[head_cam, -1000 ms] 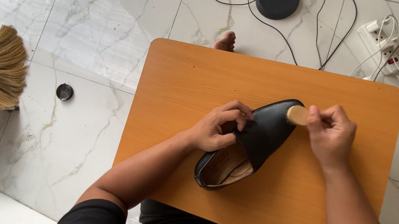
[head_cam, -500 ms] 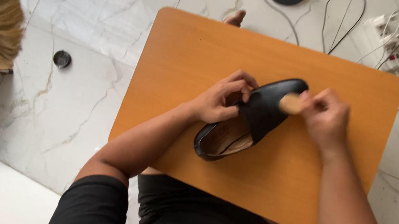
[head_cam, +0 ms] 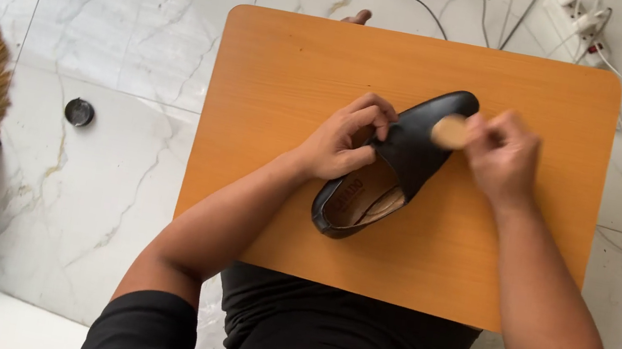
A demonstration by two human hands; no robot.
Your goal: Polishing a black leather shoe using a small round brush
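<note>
A black shoe [head_cam: 402, 160] lies near the middle of the orange tabletop [head_cam: 278, 68], a little toward its far edge, sole down and opening up. Its long axis runs on a diagonal: the toe points toward the far right corner, the heel toward the near edge and the person's body. The left hand [head_cam: 346, 140] is clamped on the shoe's left side at the throat, fingers curled over the rim. The right hand [head_cam: 500, 151] is closed around a small tan brush [head_cam: 449, 130], whose round end presses on the upper just behind the toe (this hand is blurred, so the exact finger placement cannot be told). The hold sits at the mid-length only, so a hard stroke at the toe could swing the shoe around that point or slide it toward the far edge; the tabletop looks smooth and would give little grip.
</note>
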